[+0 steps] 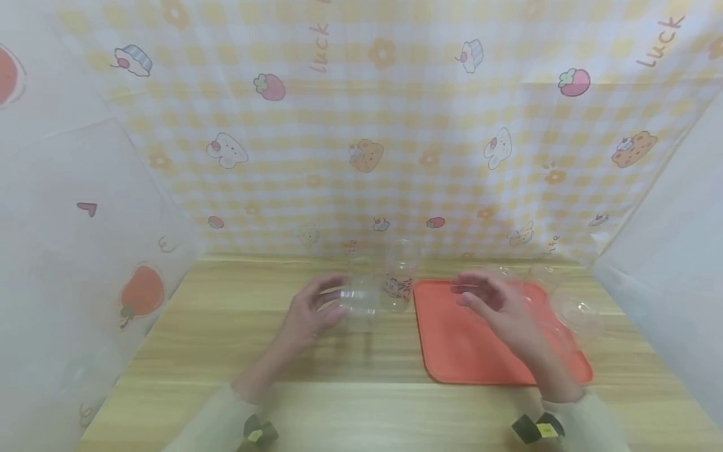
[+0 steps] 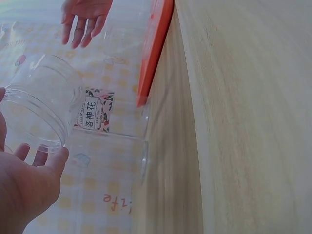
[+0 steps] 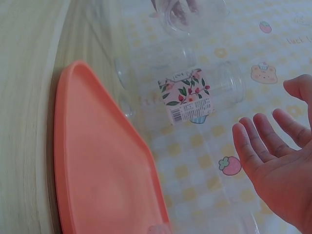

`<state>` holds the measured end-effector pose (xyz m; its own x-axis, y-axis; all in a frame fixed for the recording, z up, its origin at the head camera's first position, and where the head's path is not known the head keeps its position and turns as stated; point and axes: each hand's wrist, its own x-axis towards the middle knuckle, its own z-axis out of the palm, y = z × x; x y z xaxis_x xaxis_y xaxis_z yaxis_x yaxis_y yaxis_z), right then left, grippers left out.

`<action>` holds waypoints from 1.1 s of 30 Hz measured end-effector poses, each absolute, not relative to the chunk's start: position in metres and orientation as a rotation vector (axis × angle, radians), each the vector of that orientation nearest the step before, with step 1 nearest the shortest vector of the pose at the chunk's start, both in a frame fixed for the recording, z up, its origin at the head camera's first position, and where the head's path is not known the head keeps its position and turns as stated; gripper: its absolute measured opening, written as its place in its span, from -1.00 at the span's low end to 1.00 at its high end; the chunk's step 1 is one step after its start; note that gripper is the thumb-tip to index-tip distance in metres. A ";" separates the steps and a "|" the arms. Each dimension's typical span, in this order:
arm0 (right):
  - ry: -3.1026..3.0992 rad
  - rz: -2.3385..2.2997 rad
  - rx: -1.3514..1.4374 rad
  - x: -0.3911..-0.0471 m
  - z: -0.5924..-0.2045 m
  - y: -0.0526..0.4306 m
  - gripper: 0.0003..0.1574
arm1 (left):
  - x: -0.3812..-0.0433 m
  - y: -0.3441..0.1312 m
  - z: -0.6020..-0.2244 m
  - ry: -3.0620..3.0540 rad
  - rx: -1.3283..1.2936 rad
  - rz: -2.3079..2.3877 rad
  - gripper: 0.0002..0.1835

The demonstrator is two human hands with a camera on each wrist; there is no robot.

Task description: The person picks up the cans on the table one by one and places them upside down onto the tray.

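My left hand grips a clear plastic jar near its threaded rim, fingers and thumb on the wall. In the left wrist view this jar appears raised above the tabletop. Just to its right stands an upright clear jar with a floral label. Another clear jar, unlabelled, stands beside the labelled one. My right hand hovers over the orange tray, fingers spread and relaxed, touching nothing in the right wrist view.
Several clear round containers stand at the tray's right and back side; their outlines are faint. A checked cloth hangs behind the wooden table, and pale cloth panels close both sides.
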<state>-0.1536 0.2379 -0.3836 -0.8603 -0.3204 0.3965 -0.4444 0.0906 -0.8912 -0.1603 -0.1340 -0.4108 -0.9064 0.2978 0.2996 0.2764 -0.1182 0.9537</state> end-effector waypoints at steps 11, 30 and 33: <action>-2.218 1.937 0.857 -0.156 -0.388 0.229 -0.54 | -0.161 -0.128 -0.415 2.073 0.666 2.228 -0.34; -2.265 1.963 0.814 -0.155 -0.388 0.213 -0.50 | -0.160 -0.120 -0.416 2.046 0.681 2.236 -0.30; -2.252 1.980 0.832 -0.156 -0.389 0.211 -0.47 | -0.159 -0.118 -0.416 2.044 0.667 2.232 -0.30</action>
<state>-0.1556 0.2108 -0.3890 -0.8565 -0.3682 0.3618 -0.4059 0.0474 -0.9127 -0.1594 -0.1184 -0.4157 -0.9064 0.3142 0.2822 0.2535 -0.1297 0.9586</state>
